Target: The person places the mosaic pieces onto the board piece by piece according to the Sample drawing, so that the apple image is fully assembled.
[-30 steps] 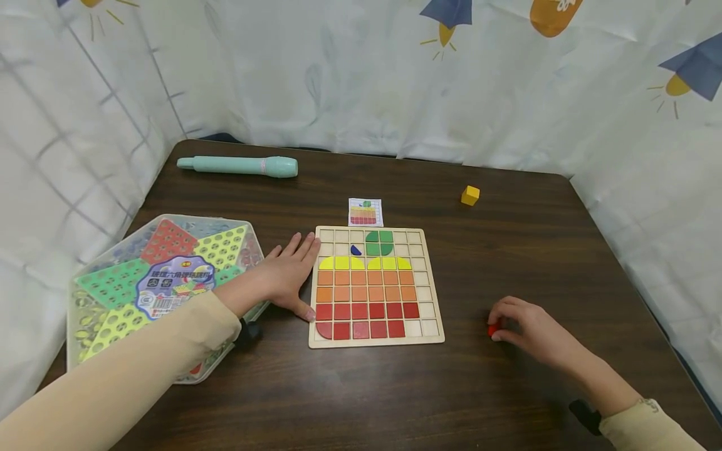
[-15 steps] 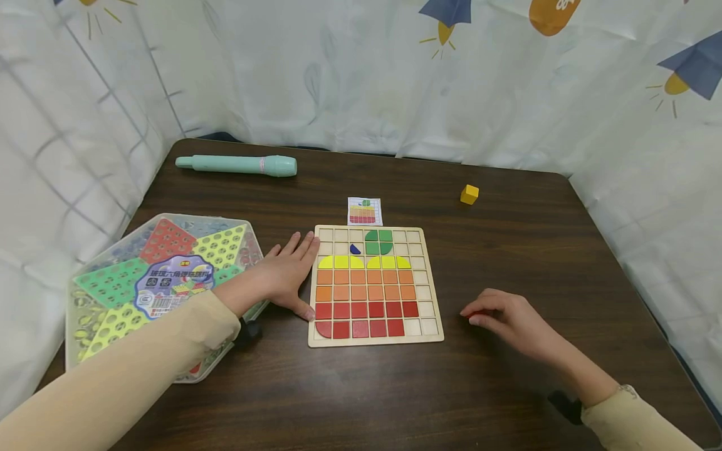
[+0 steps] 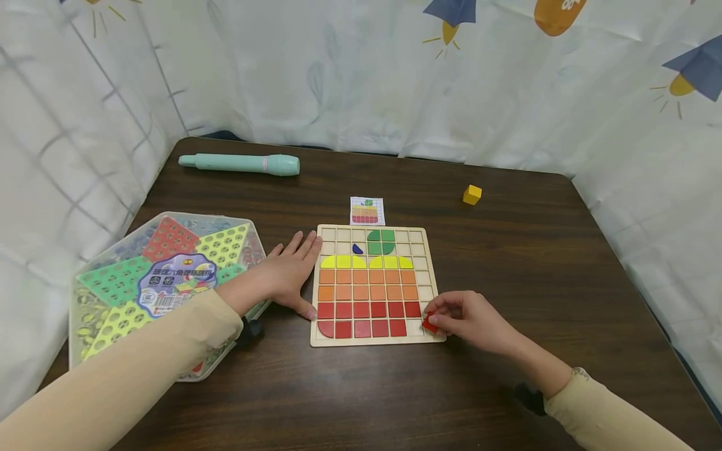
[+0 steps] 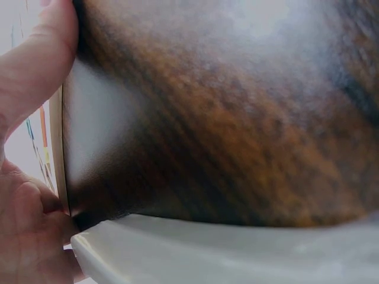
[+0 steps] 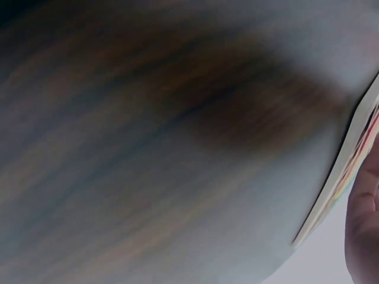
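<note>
A square wooden grid board [image 3: 420,282] lies on the dark table, filled with red, orange, yellow and green tiles plus one blue piece [image 3: 358,249]. My left hand [image 3: 290,275] lies with spread, straight fingers against the board's left edge, thumb at the lower corner. With thumb and fingers, my right hand [image 3: 465,319] pinches a red tile [image 3: 430,323] over the board's lower right corner, beside a bare cell of the bottom row. In the left wrist view the left thumb [image 4: 41,59] shows close to the board's edge. The right wrist view catches only part of the right hand [image 5: 364,225].
A small picture card [image 3: 367,211] lies just behind the board. To the left stands a clear hexagonal box [image 3: 113,282] of marbles, partly under the left forearm. A teal microphone-shaped object [image 3: 239,164] and a yellow cube [image 3: 472,195] lie farther back. White curtains surround the table.
My right hand has carried the red tile leftward from the open table on the right to the board's lower right corner. The left hand has stayed at the board's left edge.
</note>
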{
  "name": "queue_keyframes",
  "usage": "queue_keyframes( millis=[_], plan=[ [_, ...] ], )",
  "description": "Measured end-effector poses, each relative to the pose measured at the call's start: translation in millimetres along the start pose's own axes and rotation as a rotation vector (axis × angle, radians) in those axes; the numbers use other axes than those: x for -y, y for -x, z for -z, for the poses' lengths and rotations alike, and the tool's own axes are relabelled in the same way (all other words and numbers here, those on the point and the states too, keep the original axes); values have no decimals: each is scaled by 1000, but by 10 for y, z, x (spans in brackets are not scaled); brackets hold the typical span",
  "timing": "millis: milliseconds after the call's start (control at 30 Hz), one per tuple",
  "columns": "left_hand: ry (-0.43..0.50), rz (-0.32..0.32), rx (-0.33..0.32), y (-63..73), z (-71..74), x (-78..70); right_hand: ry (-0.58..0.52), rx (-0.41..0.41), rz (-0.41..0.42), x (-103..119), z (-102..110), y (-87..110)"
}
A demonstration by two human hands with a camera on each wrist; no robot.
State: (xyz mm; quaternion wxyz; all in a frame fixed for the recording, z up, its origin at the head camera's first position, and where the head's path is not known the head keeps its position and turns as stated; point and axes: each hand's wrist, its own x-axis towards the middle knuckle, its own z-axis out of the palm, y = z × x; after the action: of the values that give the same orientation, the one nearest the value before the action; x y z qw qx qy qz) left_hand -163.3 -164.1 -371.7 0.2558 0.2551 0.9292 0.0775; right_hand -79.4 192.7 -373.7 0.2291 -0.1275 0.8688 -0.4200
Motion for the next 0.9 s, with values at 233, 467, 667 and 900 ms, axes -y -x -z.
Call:
queue_keyframes(
  millis=[233,467,667,900],
  plan=[
    [-6,-3,1,-2,-1,5,-111,23,-72,103,-107,-73],
    [-8,-5,0,-8,-8,12,-50,-19,-108,141,-183,-98],
    [-8,-8,-1,-5,-7,13,42,-52,-93,163,-222,-124],
    [-8,-9,-2,-4,-4,9,158,-68,-86,195,-231,-145]
  ],
)
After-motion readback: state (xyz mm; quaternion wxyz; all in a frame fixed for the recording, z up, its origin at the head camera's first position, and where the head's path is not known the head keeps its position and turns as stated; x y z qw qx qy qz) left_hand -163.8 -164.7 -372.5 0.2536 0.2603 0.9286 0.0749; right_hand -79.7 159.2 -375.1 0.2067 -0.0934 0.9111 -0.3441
